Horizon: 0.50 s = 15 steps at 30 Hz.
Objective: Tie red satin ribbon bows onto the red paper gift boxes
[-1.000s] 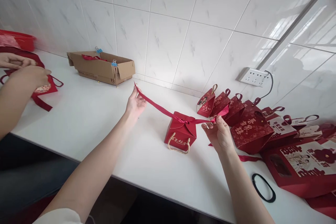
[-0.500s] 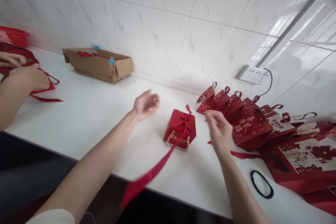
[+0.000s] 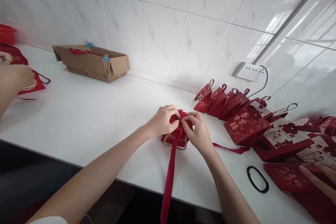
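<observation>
A small red gift box (image 3: 175,141) with gold rope handles stands on the white table, partly hidden by my hands. A red ribbon (image 3: 170,171) runs across its top and hangs down over the table's front edge. My left hand (image 3: 165,120) is closed in a pinch on the ribbon at the box's top left. From the right, my right hand (image 3: 196,129) pinches the ribbon too, its fingertips almost meeting the left ones. What the fingertips do at the knot is partly hidden.
Several red gift boxes (image 3: 245,126) line the right side. A black ring (image 3: 257,179) lies before them, and a co-worker's hand (image 3: 320,178) touches a box there. At left are an open cardboard box (image 3: 89,66) and another person's hands (image 3: 15,77). A power strip (image 3: 249,72) hangs on the wall.
Both my hands have come together from either side onto the box top and gripped the ribbon. The ribbon's tail now hangs straighter. A co-worker's hand has appeared at the right edge.
</observation>
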Motion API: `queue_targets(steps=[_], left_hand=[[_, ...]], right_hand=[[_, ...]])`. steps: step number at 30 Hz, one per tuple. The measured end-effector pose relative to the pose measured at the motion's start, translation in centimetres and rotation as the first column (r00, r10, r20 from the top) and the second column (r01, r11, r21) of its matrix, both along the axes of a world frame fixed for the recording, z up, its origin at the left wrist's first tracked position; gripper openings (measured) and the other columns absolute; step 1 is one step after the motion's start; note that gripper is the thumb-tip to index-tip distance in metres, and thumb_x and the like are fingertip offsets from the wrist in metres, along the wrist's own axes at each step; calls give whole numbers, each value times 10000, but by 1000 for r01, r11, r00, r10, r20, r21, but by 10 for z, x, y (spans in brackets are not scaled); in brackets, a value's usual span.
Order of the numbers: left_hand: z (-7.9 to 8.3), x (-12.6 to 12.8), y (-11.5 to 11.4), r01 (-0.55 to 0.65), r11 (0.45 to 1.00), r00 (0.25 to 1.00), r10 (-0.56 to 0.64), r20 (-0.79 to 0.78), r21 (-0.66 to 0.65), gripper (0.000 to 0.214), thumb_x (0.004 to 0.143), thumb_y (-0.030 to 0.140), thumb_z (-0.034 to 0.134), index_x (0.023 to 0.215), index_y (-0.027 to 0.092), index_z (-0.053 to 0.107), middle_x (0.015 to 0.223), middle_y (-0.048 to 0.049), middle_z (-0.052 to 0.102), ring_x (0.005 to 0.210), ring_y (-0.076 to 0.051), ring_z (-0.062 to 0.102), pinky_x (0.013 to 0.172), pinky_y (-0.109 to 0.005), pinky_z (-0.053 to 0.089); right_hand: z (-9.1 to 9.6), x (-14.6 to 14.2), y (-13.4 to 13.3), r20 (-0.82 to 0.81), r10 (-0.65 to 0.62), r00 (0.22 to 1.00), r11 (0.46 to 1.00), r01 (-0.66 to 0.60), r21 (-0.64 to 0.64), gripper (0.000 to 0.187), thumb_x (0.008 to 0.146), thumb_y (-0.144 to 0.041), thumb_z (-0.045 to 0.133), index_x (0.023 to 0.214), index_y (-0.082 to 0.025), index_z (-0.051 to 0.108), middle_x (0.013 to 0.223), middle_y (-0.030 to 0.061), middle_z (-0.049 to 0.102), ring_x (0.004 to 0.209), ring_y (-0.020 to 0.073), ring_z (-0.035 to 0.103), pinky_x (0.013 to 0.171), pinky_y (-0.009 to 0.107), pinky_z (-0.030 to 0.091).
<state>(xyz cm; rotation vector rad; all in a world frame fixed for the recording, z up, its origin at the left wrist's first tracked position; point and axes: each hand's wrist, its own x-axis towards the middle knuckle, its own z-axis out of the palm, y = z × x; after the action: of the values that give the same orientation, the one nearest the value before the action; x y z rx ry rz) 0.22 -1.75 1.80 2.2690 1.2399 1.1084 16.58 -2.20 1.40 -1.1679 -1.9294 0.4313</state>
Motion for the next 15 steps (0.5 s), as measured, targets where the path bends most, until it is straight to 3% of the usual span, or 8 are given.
queue_targets(steps=[8,15], left_hand=[[1,1,-3,5,1000,999,-5,-51,-8,95,738,178,461,752,208,551,905,-12,580,941,-190,537,939,-389,347],[5,0,-3,16,998,999,-18,-46,-63,89,738,186,472,780,214,545,914,-16,563,964,-199,520,939,-394,343]], right_hand=[[5,1,2,54,68,996,997,-66,-37,120,800,-203,505,741,-209,610,966,73,520,974,222,503,895,412,409],[1,3,6,-149,92,985,970,-122,-211,184,849,-288,429,719,-211,534,973,63,483,999,214,472,899,406,393]])
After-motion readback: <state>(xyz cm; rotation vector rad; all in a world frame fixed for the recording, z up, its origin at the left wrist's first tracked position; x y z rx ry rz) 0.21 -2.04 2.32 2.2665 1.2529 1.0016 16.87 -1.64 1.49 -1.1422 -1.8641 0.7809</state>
